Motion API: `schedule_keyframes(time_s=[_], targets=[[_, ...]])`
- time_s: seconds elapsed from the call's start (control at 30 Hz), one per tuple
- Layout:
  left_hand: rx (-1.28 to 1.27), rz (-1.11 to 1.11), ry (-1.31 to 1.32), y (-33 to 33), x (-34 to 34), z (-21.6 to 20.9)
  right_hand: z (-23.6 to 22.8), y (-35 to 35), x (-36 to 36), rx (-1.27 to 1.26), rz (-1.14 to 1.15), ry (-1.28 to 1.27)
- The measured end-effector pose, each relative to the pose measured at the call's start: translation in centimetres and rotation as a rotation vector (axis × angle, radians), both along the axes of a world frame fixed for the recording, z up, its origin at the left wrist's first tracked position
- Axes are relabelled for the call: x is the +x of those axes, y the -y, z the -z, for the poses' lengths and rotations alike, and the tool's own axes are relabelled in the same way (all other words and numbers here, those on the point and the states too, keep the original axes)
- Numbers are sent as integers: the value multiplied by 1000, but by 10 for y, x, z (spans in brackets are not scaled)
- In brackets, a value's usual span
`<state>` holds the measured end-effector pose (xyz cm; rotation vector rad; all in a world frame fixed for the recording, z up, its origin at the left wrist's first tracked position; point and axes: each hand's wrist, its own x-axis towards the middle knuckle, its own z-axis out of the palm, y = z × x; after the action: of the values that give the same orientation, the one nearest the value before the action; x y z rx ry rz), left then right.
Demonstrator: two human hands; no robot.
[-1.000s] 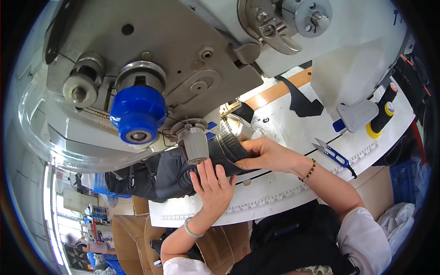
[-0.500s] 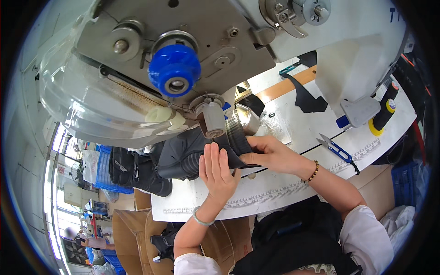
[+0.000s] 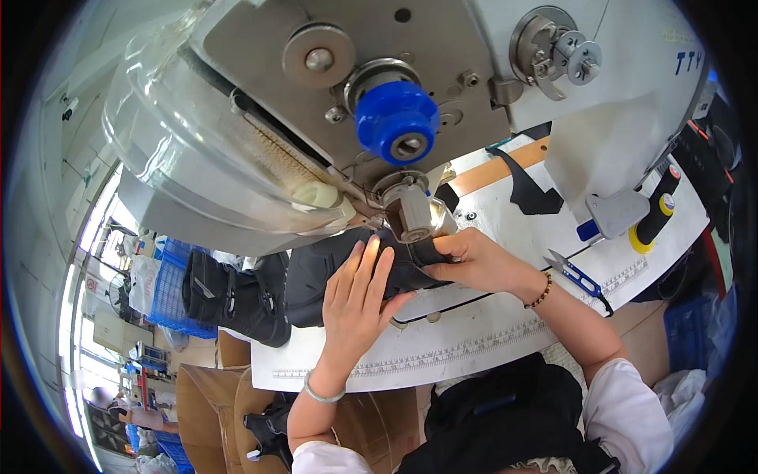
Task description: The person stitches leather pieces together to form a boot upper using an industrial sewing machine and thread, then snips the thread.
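A black padded piece (image 3: 309, 288) lies on the white table under the head of a sewing machine (image 3: 442, 47). My left hand (image 3: 355, 299) rests flat on it with the fingers stretched out and the thumb apart, lit near the fingertips. On the right, my right hand (image 3: 485, 265) pinches the black piece's edge between thumb and fingers, close to the metal presser part (image 3: 412, 213). That metal part hides where the needle meets the material. A blue knob (image 3: 396, 122) sits on the machine's front.
Thread snips (image 3: 578, 273) and a black thread spool (image 3: 657, 213) stand right. A black fabric scrap (image 3: 530, 188) lies behind. Ruler markings (image 3: 482, 340) run along the table's near edge. More black padded goods (image 3: 237, 296) hang left, by a blue crate (image 3: 170, 284). A cardboard box (image 3: 207, 411) sits below.
The view has shifted, so the machine appears farther right. My left hand's fingers have spread apart. A ribbed part of the black piece beside my right hand no longer shows.
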<state>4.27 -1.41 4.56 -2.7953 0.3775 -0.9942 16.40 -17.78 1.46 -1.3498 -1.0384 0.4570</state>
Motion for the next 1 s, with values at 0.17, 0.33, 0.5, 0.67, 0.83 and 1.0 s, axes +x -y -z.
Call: schedule_keyframes(time_s=[0.17,0.33,0.5,0.67,0.83,1.0], targets=[[6,38,-13,2,1,-5,7,0,0,117,-5,18],[-42,34,-29,6,2,-5,11,1,4,118,-29,-11],[-45,21,-24,7,1,-2,5,5,5,62,-48,48],[-40,39,-4,11,0,-4,8,4,3,84,-58,-5],[-53,44,3,11,-1,-3,2,10,-2,108,-115,-169],[-98,44,-33,14,-2,-7,-2,8,-10,111,-25,-350]])
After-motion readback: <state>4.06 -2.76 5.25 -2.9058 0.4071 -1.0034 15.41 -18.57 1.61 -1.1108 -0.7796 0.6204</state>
